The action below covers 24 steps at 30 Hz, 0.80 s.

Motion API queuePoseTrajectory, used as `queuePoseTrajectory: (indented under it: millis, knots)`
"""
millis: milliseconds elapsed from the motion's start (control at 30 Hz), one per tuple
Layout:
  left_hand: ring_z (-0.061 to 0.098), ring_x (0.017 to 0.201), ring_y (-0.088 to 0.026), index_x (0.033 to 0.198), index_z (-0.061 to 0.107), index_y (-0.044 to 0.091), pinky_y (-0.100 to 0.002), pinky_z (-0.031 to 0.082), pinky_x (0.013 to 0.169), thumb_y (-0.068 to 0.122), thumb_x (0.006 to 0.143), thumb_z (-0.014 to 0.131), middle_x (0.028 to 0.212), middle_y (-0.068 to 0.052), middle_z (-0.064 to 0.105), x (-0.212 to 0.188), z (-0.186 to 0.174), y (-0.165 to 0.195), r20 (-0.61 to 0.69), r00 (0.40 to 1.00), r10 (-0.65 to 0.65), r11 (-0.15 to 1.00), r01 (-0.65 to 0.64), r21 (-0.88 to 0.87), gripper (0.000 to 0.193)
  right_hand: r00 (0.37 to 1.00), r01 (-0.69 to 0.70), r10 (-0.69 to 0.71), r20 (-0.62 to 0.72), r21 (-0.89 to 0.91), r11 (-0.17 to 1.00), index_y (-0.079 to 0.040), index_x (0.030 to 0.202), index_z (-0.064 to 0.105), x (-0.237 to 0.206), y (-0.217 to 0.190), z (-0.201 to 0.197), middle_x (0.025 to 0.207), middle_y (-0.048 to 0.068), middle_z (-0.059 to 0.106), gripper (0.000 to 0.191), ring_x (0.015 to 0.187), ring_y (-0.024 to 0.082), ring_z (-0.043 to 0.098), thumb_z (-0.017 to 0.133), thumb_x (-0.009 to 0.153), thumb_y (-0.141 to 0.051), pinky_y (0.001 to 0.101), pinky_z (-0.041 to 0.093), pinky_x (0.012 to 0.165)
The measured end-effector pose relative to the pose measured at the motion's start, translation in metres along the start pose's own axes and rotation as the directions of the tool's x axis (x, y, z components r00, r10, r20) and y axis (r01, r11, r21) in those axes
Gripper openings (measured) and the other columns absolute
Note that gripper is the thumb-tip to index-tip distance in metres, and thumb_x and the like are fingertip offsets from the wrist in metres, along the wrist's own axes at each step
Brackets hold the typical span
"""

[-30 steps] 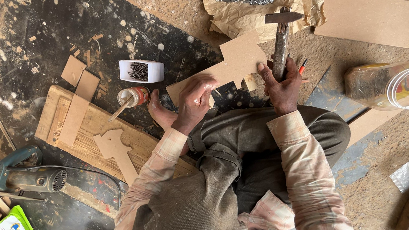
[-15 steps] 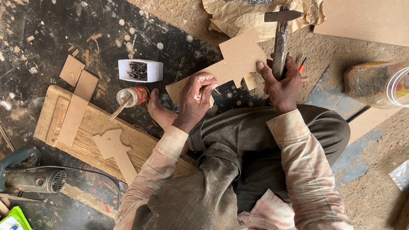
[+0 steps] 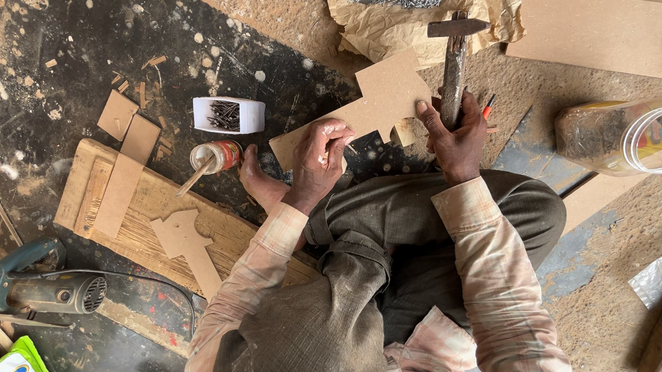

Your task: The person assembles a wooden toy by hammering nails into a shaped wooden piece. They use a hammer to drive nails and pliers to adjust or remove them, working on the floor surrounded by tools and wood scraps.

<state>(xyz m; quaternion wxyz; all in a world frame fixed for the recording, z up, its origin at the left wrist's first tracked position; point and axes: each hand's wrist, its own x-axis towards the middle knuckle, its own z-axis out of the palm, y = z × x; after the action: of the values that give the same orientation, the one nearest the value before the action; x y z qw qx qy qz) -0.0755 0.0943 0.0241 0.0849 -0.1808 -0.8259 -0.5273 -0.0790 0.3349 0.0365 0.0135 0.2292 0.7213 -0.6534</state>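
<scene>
I sit on the floor with a flat cut-out fibreboard piece [image 3: 382, 99] in front of my knees. My left hand [image 3: 319, 161] rests on its near edge, fingers pinched together on what looks like a small nail held against the board. My right hand [image 3: 453, 137] grips the wooden handle of a hammer [image 3: 455, 57], whose dark head points away from me beyond the board. My bare foot [image 3: 259, 184] lies beside the left hand.
A white tub of nails [image 3: 228, 115] and a small glue jar with a stick [image 3: 214, 158] stand left of the board. A wooden plank with cut shapes [image 3: 87, 189], a power saw [image 3: 38, 290], a clear plastic jar [image 3: 635, 137], and crumpled paper holding nails [image 3: 411, 1] lie around.
My left hand has closed more tightly on the board's near edge. The hammer and right hand have barely moved.
</scene>
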Motion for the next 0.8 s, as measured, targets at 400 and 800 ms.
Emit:
queuePoseTrajectory:
  millis: [400, 800]
  knots:
    - [0.070, 0.102, -0.022, 0.118, 0.055, 0.003, -0.033, 0.061, 0.086, -0.006, 0.099, 0.066, 0.107, -0.009, 0.070, -0.0030, 0.0031, -0.0049, 0.007, 1.000, -0.008, 1.000, 0.008, -0.006, 0.024, 1.000, -0.011, 0.011, -0.015, -0.032, 0.999, -0.003, 0.109, 0.060, -0.0005, -0.0016, 0.0007, 0.070, 0.000, 0.061, 0.042, 0.048, 0.006, 0.055, 0.085, 0.092, -0.033, 0.0240, 0.048, 0.042]
    - [0.071, 0.102, -0.024, 0.119, 0.054, 0.002, -0.035, 0.061, 0.087, -0.007, 0.099, 0.064, 0.107, -0.010, 0.071, -0.0049, 0.0041, -0.0086, 0.012, 1.000, 0.022, 1.000, -0.022, 0.010, 0.024, 1.000, 0.005, -0.006, -0.014, -0.025, 1.000, -0.003, 0.110, 0.059, 0.0012, 0.0041, -0.0015, 0.071, 0.001, 0.063, 0.043, 0.048, 0.006, 0.055, 0.085, 0.092, -0.033, 0.0248, 0.048, 0.042]
